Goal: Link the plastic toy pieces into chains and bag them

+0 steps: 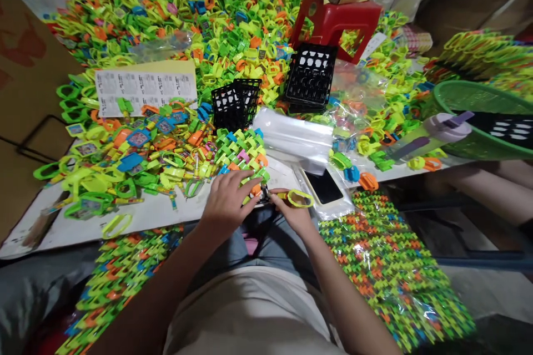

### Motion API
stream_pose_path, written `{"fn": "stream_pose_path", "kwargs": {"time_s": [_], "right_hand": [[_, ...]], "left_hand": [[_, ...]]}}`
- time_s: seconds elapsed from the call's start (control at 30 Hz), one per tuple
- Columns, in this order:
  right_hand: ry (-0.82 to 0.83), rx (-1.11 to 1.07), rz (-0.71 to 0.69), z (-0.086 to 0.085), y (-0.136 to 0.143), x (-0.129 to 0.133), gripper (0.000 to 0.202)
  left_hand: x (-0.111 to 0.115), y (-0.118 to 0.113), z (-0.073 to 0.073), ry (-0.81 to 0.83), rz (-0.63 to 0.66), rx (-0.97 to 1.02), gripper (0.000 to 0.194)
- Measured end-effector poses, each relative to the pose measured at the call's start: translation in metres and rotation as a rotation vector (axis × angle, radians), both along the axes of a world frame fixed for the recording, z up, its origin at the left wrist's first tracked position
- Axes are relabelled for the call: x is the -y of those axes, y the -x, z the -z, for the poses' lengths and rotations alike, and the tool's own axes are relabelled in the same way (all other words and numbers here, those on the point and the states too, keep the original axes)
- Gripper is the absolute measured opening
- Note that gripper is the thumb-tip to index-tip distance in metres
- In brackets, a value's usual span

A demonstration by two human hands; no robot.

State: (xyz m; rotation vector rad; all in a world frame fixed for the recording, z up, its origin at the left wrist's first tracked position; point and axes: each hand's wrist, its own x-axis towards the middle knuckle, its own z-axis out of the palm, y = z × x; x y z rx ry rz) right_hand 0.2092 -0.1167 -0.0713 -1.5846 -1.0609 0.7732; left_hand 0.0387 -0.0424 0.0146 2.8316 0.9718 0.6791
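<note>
My right hand [293, 215] pinches a yellow toy watch [300, 198] at the near edge of a black tray. The tray's corner [265, 193] shows between my hands. My left hand [227, 199] lies over the tray's near left part, fingers spread on the toy watches [239, 150] packed in rows there. These are green and yellow, with some orange, blue and pink. An orange piece [255, 191] shows by my left fingertips. Most of the tray is hidden under the watches and my left hand.
Loose toy watches [137, 0] heap across the table. Nearby are empty black trays [310, 75], clear plastic bags [293, 133], a phone [325, 184], a label sheet [145, 86], a red stool [333, 22], a bottle [433, 136] and a green basket [462, 94]. Another person's arm [491, 194] is at right.
</note>
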Motion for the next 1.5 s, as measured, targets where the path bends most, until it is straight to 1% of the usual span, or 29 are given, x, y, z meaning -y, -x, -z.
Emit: {"fn": "stream_pose_path", "kwargs": {"time_s": [0.1, 0.2, 0.27, 0.33, 0.43, 0.6, 0.7, 0.8, 0.87, 0.9, 1.0, 1.07, 1.2, 1.3, 1.43, 1.5], "right_hand": [[-0.051, 0.103, -0.066, 0.007, 0.002, -0.005, 0.021], [-0.078, 0.287, -0.136, 0.012, 0.005, -0.006, 0.016], [-0.055, 0.445, -0.210, 0.012, 0.006, -0.008, 0.019], [0.005, 0.597, -0.287, 0.009, 0.007, -0.012, 0.026], [0.102, 0.712, -0.363, 0.003, 0.006, -0.017, 0.027], [0.119, 0.724, -0.424, -0.007, 0.003, -0.021, 0.022], [0.113, 0.641, -0.457, -0.014, 0.001, -0.018, 0.017], [0.101, 0.576, -0.370, -0.018, 0.005, -0.012, 0.016], [0.108, 0.623, -0.311, -0.018, 0.008, -0.010, 0.019], [0.117, 0.655, -0.311, -0.017, 0.010, -0.009, 0.021], [0.122, 0.717, -0.361, -0.014, 0.012, -0.012, 0.023], [0.100, 0.736, -0.402, -0.013, 0.010, -0.016, 0.021], [0.129, 0.808, -0.492, -0.017, 0.007, -0.021, 0.022], [0.171, 0.850, -0.523, -0.020, 0.006, -0.024, 0.021], [0.160, 0.851, -0.563, -0.024, 0.004, -0.027, 0.016], [0.140, 0.841, -0.583, -0.025, 0.002, -0.029, 0.015]], "left_hand": [[-0.001, -0.003, 0.006, -0.054, 0.055, -0.014, 0.023], [0.001, -0.004, 0.006, -0.079, 0.088, -0.015, 0.019], [0.001, -0.004, 0.004, -0.076, 0.103, -0.020, 0.018], [-0.002, -0.004, 0.003, -0.048, 0.122, -0.032, 0.019], [-0.006, -0.003, 0.004, 0.004, 0.138, -0.046, 0.022], [-0.007, -0.004, 0.006, 0.010, 0.138, -0.065, 0.027], [-0.004, -0.005, 0.005, -0.013, 0.118, -0.069, 0.028], [-0.001, -0.006, 0.005, -0.046, 0.110, -0.065, 0.027], [-0.001, -0.007, 0.005, -0.064, 0.108, -0.060, 0.030], [0.000, -0.007, 0.005, -0.072, 0.105, -0.054, 0.032], [-0.001, -0.010, 0.006, -0.080, 0.095, -0.029, 0.036], [0.000, -0.011, 0.008, -0.073, 0.081, -0.018, 0.035], [0.002, -0.012, 0.012, -0.062, 0.025, 0.031, 0.028], [0.003, -0.011, 0.010, -0.052, 0.032, 0.071, 0.031], [0.002, -0.012, 0.004, -0.009, 0.025, -0.024, 0.042], [0.002, -0.014, 0.002, 0.005, 0.008, -0.066, 0.041]]}}
